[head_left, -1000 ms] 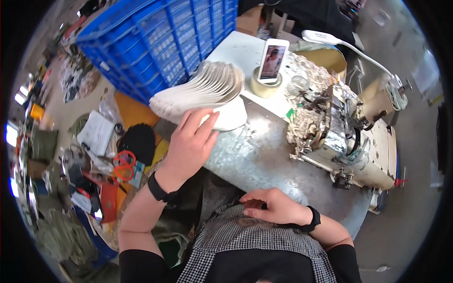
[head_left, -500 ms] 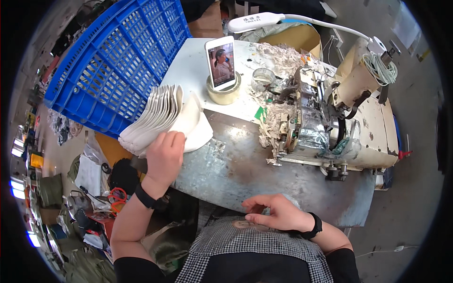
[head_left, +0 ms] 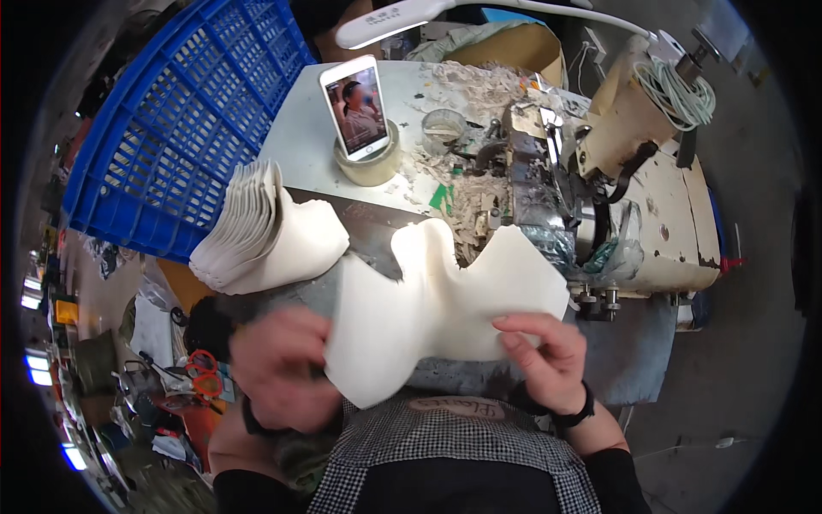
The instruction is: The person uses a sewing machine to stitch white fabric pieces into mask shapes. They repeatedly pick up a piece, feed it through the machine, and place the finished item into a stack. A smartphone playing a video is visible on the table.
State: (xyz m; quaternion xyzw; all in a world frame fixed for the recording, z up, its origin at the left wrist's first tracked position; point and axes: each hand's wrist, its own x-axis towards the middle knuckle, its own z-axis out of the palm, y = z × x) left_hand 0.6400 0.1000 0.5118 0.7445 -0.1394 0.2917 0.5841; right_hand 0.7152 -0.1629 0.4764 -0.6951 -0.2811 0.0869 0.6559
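Observation:
A white, wing-shaped piece [head_left: 385, 317], like a shoe upper cut from leather, spreads in front of me above the metal table. My left hand [head_left: 287, 364], blurred by motion, is closed at the left edge of this piece; its fingertips are partly hidden. My right hand [head_left: 552, 360] is over the lower right part, thumb and index finger apart in front of the white surface. To the left stands a stack of similar white pieces [head_left: 240, 227], nested together, with one folded outward on its right side.
A blue plastic crate [head_left: 163, 137] leans behind the stack. A phone [head_left: 354, 107] rests on a tape roll [head_left: 368, 169]. A machine [head_left: 556, 180] covered in scraps stands at the right, under a white lamp [head_left: 394, 21]. Red scissors [head_left: 203, 373] lie low at the left.
My left hand has left the stack and come back toward me, and a white piece now spreads before me. My right hand has moved slightly right and up over it. The view has shifted.

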